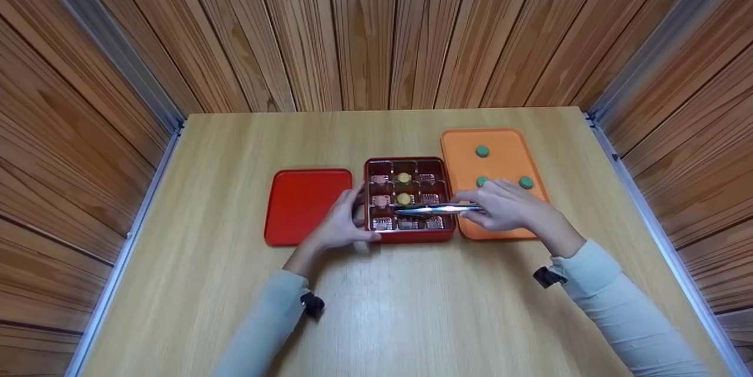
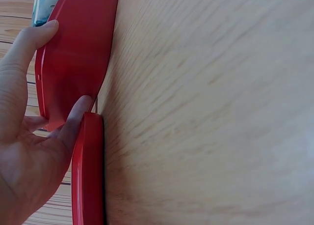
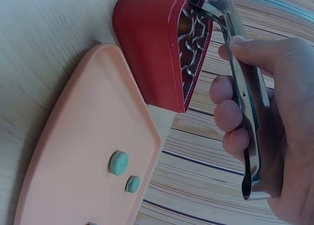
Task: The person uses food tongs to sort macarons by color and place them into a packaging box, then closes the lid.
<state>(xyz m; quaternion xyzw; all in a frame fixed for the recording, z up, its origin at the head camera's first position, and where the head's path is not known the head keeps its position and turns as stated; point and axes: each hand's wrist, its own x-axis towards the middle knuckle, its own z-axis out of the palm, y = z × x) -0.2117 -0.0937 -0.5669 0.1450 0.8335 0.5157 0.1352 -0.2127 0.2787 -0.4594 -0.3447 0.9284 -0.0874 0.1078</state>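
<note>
right grip [image 1: 500, 205] holds tongs [image 1: 436, 209], left grip [image 1: 340, 223] the box [image 1: 415, 237]; macarons [image 1: 482, 151] at two o'clock look fragile, i'd pinch sides lightly.

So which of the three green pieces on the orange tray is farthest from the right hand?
The green piece nearest the far edge of the orange tray. The other two lie close beside the right hand.

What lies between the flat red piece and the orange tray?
The red compartment box, with the left hand at its side; the head view shows it.
</note>
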